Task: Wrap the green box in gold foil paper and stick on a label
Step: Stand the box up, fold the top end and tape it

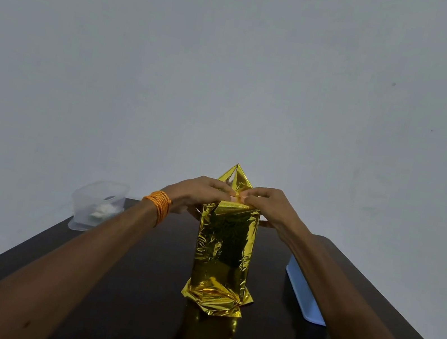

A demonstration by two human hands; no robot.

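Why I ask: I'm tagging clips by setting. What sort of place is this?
Likely a plain room at home: a dark glossy table against a bare pale wall, with a clear plastic container and a blue tray either side of the foil-wrapped box.

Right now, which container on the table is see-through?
The tub at the far left, with something white inside; the tray on the right is opaque light blue.

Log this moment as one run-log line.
tall gold-foil-wrapped box: upright on dark table | left hand: pinches top foil fold | right hand: pinches same fold
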